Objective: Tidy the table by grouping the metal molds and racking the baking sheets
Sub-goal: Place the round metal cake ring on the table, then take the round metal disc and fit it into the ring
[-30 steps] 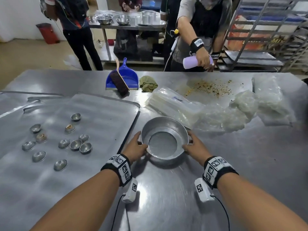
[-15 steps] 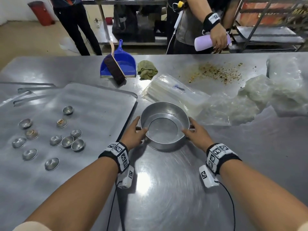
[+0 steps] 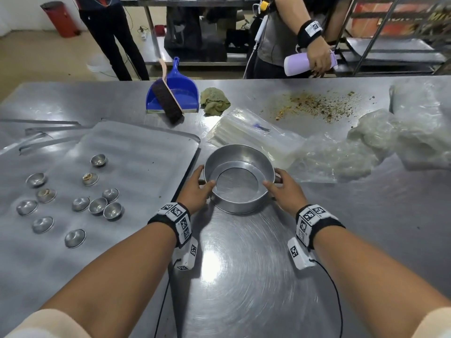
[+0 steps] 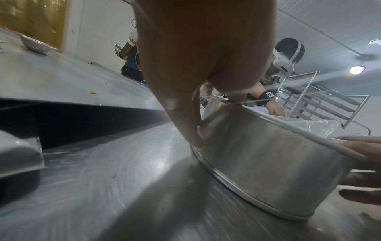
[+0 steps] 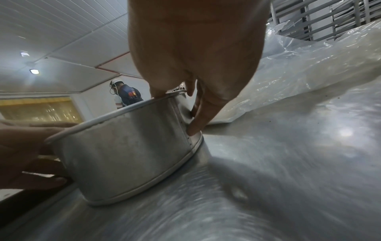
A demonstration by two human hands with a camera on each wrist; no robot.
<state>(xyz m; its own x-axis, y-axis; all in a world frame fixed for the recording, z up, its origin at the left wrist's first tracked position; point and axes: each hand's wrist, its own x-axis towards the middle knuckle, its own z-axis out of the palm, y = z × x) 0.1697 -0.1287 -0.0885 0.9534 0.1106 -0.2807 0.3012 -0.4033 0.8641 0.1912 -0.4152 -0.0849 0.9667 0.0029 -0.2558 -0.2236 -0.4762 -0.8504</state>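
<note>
A round metal cake pan point(image 3: 238, 176) stands on the steel table point(image 3: 244, 276) in front of me. My left hand point(image 3: 196, 189) grips its left wall, thumb over the rim and fingers down the outside point(image 4: 191, 128). My right hand point(image 3: 284, 189) grips the right wall the same way, fingers on the outer wall point(image 5: 198, 120). The pan's wall point(image 4: 257, 156) fills both wrist views point(image 5: 128, 151). Several small metal molds point(image 3: 97, 206) lie scattered on a baking sheet point(image 3: 146, 152) to the left.
More baking sheets point(image 3: 36, 132) lie stacked at far left. Clear plastic bags point(image 3: 253, 135) and crumpled plastic point(image 3: 390, 137) lie behind and right of the pan. A blue dustpan with brush point(image 3: 173, 96), a green rag point(image 3: 214, 101) and crumbs point(image 3: 317, 106) sit at the back. A rack point(image 3: 390, 32) stands beyond a person point(image 3: 292, 32).
Both hands stay on the pan; my thumbs have come over its rim. My view has tilted down, so the pan and table sit slightly higher in frame.
</note>
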